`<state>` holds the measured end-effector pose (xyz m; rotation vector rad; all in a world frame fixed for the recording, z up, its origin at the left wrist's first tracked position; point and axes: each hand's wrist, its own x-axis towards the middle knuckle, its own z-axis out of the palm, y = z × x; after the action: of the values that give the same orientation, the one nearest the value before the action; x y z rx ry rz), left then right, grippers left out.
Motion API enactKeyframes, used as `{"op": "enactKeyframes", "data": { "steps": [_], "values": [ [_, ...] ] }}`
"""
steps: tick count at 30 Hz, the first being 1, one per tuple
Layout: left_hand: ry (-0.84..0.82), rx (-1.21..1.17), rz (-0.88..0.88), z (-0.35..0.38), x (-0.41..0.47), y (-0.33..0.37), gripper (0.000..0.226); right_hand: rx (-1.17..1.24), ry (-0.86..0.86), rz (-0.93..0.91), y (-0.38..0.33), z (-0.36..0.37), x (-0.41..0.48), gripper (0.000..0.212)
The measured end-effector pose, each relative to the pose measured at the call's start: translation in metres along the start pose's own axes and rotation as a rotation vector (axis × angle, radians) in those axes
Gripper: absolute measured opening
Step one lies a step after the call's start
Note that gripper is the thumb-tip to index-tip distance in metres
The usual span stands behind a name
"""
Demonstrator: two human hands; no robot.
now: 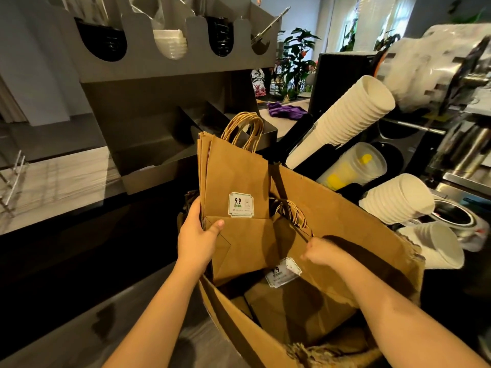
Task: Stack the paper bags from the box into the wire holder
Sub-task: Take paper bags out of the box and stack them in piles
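Note:
A bundle of flat brown paper bags (233, 179) with twisted handles and a white label stands upright above the open cardboard box (358, 229). My left hand (198, 235) grips the bundle's lower left edge, thumb across the front. My right hand (322, 252) reaches into the box and pinches the top of another bag (289, 229) with a label, lying tilted inside. More bags lie deeper in the box. A wire holder (13, 179) shows at the far left edge, partly cut off.
A grey metal dispenser (170, 62) with cup and lid slots hangs above the counter. Stacks of white paper cups (353, 115) and clear plastic cups (353, 166) jut out on the right. A purple cloth (285, 111) lies on the far counter.

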<state>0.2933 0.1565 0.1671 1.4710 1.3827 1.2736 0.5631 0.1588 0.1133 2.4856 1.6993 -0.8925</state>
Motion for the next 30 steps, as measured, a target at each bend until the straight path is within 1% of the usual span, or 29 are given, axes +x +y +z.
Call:
{"op": "enactKeyframes", "data": {
  "steps": [1,3,5,7,9,12,14,15,18,20,21,22,24,27,30],
  "values": [
    [0.003,0.008,0.005,0.0,-0.001,0.0,0.058,-0.029,-0.005,0.011,0.002,0.002,0.002,0.027],
    [0.008,0.022,0.011,0.0,-0.001,0.001,0.059,-0.061,0.003,0.05,0.002,0.002,0.002,0.058],
    [0.012,0.021,0.005,0.0,-0.002,0.002,0.059,-0.078,-0.039,0.085,0.003,0.004,-0.002,0.081],
    [0.013,0.023,0.0,0.0,-0.003,0.003,0.059,-0.129,-0.101,0.116,0.006,0.004,-0.003,0.092],
    [0.01,0.029,-0.006,0.0,-0.003,0.004,0.06,-0.168,-0.12,0.143,0.01,0.003,-0.003,0.099],
    [0.003,0.034,-0.009,0.001,-0.004,0.005,0.061,-0.067,-0.089,0.171,0.011,-0.002,-0.002,0.107],
    [0.004,0.034,-0.012,0.001,-0.004,0.006,0.06,0.001,-0.033,0.167,0.01,-0.004,-0.002,0.102],
    [0.007,0.033,-0.015,0.001,-0.003,0.006,0.06,-0.009,0.004,0.165,0.008,-0.006,-0.004,0.096],
    [0.016,0.04,-0.024,0.001,-0.003,0.005,0.06,-0.069,0.146,0.156,0.002,-0.014,-0.012,0.066],
    [0.018,0.044,-0.026,0.001,-0.003,0.005,0.06,-0.105,0.323,0.127,0.001,-0.021,-0.02,0.04],
    [0.018,0.043,-0.025,0.0,-0.003,0.005,0.059,-0.128,0.43,0.118,0.0,-0.024,-0.024,0.032],
    [0.019,0.045,-0.025,0.0,-0.003,0.005,0.059,-0.156,0.542,0.11,0.001,-0.026,-0.027,0.028],
    [0.024,0.05,-0.027,0.001,-0.004,0.006,0.058,-0.15,0.722,0.09,0.004,-0.03,-0.03,0.032],
    [0.047,0.071,-0.037,0.002,-0.004,0.006,0.057,-0.027,0.86,0.064,0.008,-0.037,-0.032,0.042],
    [0.068,0.097,-0.047,0.002,-0.003,0.006,0.057,0.112,1.026,0.042,0.008,-0.043,-0.038,0.035]
  ]
}}
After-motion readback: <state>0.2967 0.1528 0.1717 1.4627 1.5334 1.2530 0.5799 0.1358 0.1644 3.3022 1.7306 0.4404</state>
